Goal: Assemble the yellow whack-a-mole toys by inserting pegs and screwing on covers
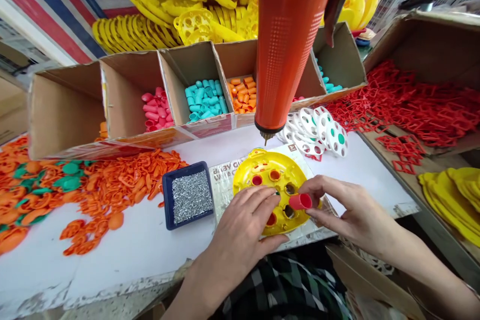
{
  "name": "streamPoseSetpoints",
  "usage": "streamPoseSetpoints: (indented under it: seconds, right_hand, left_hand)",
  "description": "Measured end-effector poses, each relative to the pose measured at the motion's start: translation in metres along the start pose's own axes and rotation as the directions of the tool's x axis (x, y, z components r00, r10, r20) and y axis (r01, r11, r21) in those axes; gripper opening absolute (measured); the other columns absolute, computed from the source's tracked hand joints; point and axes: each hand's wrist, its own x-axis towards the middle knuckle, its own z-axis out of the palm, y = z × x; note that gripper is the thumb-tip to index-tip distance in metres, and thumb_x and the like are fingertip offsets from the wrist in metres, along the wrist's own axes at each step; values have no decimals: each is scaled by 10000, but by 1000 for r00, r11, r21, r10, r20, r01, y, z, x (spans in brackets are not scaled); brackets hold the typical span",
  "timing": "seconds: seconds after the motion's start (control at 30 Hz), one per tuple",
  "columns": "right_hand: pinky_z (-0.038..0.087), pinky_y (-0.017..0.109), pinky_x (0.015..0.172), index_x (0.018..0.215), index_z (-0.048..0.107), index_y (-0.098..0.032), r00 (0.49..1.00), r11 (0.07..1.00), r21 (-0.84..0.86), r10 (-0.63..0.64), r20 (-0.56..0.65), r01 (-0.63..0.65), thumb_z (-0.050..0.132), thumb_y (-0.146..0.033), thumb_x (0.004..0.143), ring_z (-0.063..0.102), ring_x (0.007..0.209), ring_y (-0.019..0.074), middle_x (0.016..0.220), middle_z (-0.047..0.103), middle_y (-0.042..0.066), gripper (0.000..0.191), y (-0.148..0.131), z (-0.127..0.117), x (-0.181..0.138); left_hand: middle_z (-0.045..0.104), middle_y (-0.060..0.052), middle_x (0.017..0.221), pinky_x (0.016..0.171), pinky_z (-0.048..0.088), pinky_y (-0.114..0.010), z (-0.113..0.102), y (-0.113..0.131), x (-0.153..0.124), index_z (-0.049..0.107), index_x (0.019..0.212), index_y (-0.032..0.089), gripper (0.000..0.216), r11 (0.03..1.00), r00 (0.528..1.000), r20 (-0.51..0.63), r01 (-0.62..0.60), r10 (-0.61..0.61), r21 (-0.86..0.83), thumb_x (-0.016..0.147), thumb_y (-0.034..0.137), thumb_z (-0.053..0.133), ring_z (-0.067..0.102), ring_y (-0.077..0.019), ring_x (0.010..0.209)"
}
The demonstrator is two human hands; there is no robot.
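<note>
In front of me lies a round yellow plastic shell point(258, 164) with several round holes, some filled with red or orange caps. My left hand point(249, 217) rests over its left and lower part, steadying it, fingers laid across the top and thumb along the near rim. Between the thumb and fingers of my right hand point(345, 207) is a pink plastic cap point(301, 202), tilted sideways just above the shell's right-hand holes. An orange electric screwdriver point(279, 50) hangs point down above the shell, its bit point(266, 137) apart from it.
A dark blue tray of screws point(167, 205) sits left of the shell. Behind stands a divided cardboard box point(146, 135) with coloured caps. Orange parts point(123, 180) cover the left table; white perforated discs point(318, 130) lie behind right. Red frames point(423, 105) fill a carton at right.
</note>
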Motion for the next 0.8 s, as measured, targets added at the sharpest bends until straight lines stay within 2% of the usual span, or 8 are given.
streamPoseSetpoints:
  seconds: [0.1, 0.23, 0.47, 0.6, 0.8]
  right_hand:
    - [457, 261, 760, 1081, 555, -242, 999, 995, -97, -36, 39, 40, 581, -210, 961, 605, 840, 134, 967, 658, -16, 127, -3, 2, 1]
    - [424, 299, 716, 1061, 537, -220, 991, 961, -250, -95, 89, 115, 573, -203, 956, 584, 798, 173, 934, 653, -2, 112, -3, 6, 4]
    - [383, 325, 652, 920, 512, -188, 976, 852, -481, -150, 159, 209, 628, -181, 910, 566, 695, 200, 829, 612, 15, 117, -8, 12, 12]
    - [361, 326, 638, 861, 494, -198, 966, 831, -512, -111, 233, 218, 640, -174, 906, 575, 661, 199, 775, 610, -3, 154, -14, 11, 19]
    - [355, 337, 659, 918, 568, -194, 942, 815, -513, -116, 314, 271, 663, -219, 903, 594, 716, 211, 862, 651, 14, 99, -13, 4, 24]
  left_hand:
    - [620, -112, 1313, 1059, 479, -521, -3, -1, 1, 548, 1254, 173, 584, 1000, 1000, 3, 2, -2, -20, 760, 324, 821, 555, -281, 1243]
    - [612, -118, 1326, 1075, 472, -514, -3, -3, -1, 537, 1269, 163, 606, 1000, 1000, 13, 5, -4, -23, 767, 363, 810, 540, -278, 1268]
    - [614, -117, 1339, 1072, 479, -512, 1, -4, -2, 524, 1304, 180, 617, 999, 1000, 1, 25, -25, -28, 789, 396, 786, 542, -282, 1280]
    - [614, -114, 1341, 1078, 479, -491, 2, -4, -3, 524, 1309, 172, 631, 999, 999, -2, 33, -33, -33, 783, 398, 791, 540, -273, 1282]
    - [620, -104, 1328, 1069, 487, -483, 4, -5, -3, 514, 1324, 191, 626, 998, 999, -35, 18, -19, -53, 800, 414, 773, 553, -261, 1263]
